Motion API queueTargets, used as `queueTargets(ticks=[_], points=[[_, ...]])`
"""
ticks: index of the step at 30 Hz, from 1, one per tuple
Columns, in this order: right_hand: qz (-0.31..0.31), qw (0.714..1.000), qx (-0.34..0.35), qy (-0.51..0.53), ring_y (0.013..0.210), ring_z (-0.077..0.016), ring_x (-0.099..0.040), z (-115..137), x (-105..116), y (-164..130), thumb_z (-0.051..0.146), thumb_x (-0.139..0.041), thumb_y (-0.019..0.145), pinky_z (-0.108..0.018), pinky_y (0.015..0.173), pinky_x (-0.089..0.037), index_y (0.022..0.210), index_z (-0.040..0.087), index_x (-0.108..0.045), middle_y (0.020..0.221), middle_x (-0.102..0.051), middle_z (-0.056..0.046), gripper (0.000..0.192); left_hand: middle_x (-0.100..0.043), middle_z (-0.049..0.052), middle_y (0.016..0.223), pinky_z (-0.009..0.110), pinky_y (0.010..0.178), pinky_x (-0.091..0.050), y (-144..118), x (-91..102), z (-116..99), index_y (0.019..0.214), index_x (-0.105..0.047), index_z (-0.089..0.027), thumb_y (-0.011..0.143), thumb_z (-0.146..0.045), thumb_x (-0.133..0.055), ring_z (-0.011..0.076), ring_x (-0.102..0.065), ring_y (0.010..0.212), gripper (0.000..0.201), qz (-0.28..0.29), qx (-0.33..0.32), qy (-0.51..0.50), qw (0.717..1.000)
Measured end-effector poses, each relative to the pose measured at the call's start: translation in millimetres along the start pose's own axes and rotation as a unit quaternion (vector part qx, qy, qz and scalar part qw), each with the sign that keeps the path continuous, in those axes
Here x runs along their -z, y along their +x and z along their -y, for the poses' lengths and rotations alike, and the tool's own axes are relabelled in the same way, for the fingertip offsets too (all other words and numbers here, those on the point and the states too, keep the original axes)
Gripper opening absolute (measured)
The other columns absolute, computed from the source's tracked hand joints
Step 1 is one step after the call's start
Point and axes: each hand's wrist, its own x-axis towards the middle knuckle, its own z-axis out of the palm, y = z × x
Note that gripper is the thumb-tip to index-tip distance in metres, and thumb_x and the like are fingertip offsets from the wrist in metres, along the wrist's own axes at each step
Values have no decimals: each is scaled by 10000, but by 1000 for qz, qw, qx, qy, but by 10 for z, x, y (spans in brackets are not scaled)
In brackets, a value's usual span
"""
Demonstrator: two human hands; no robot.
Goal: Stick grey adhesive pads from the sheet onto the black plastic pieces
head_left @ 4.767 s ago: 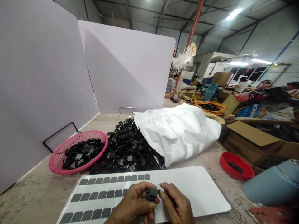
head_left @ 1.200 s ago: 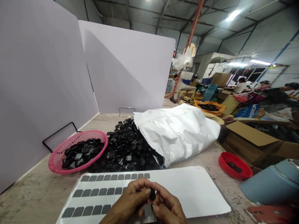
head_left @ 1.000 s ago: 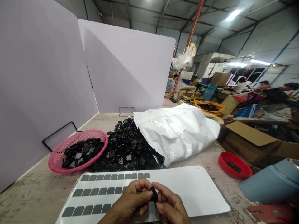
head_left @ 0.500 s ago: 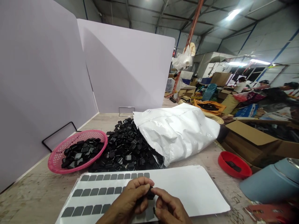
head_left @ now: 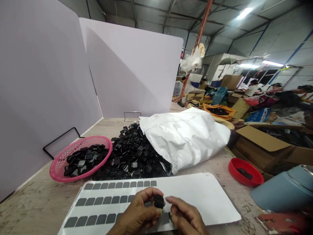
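My left hand (head_left: 143, 209) pinches a small black square plastic case (head_left: 158, 201) between thumb and fingers, above a white sheet (head_left: 195, 195) with rows of grey rounded stickers (head_left: 90, 219). Just to its right is my right hand (head_left: 184, 215), its index finger stretched toward the case but apart from it. A small dark bit shows at the right thumb, too small to name. Behind the sheet lies a heap of similar black cases (head_left: 134, 153), spilling from a white plastic bag (head_left: 188, 140). More of them fill a pink basket (head_left: 107, 156) at the left.
A red dish (head_left: 259, 182) with dark pieces stands at the right, near a blue-grey bottle (head_left: 276, 189) and an open cardboard box (head_left: 264, 140). White panels (head_left: 129, 65) border the table's back and left. Several people sit far off at the right.
My right hand has drawn back to the right from the black case. My left hand has turned slightly, so more of the case shows.
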Motion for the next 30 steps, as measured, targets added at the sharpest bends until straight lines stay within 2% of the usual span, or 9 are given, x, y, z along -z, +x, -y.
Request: queueTargets(ticks=[3,7,10,13,18,25,30], points=[[-82,987,103,-96,752,-195,-594,64,1,45,487,-581,870,-281,698,-469,1048,227,-696,821,-643,-40,335,-669,27,873,207,420,-189,4,-30,-22,936,-595,-170,525,-177,-728,40,-468,430,433,13,-7,4,1000],[-79,949,238,-191,732,-180,-600,50,-64,128,329,-487,944,-262,663,-458,1042,208,-638,799,-628,-43,217,-680,19,850,208,421,-187,19,-69,-14,892,-589,-176,503,-111,-678,38,-462,420,405,22,6,-18,1000],[-62,922,288,-253,675,-161,-579,-19,-101,156,239,-415,961,-260,611,-433,1034,204,-606,778,-599,-37,208,-684,27,850,213,419,-192,37,-62,22,898,-587,-171,501,-112,-670,43,-467,414,410,32,-2,-22,999],[-46,907,298,-294,659,-163,-561,-55,-112,156,211,-375,961,-266,603,-426,997,207,-582,767,-574,-37,210,-673,11,796,216,414,-177,42,-50,41,902,-588,-169,485,-119,-685,43,-457,396,431,29,2,-20,999],[-45,899,293,-321,651,-165,-562,-58,-117,138,200,-345,965,-261,603,-432,975,210,-556,765,-562,-36,212,-588,-46,617,208,425,-172,33,-78,29,906,-599,-172,487,-112,-675,42,-429,399,430,11,5,-43,999],[-63,884,314,-339,632,-164,-565,-136,-138,143,187,-354,951,-250,588,-437,968,218,-556,758,-560,-27,205,-594,-44,614,203,418,-177,32,-84,56,886,-609,-174,482,-98,-659,43,-429,393,414,12,9,-50,999],[-47,868,312,-382,637,-168,-570,-113,-103,129,159,-345,944,-248,579,-432,916,207,-546,748,-555,-33,208,-609,-28,630,192,414,-222,66,-51,72,871,-610,-169,491,-88,-685,67,-496,422,395,23,6,-49,999]])
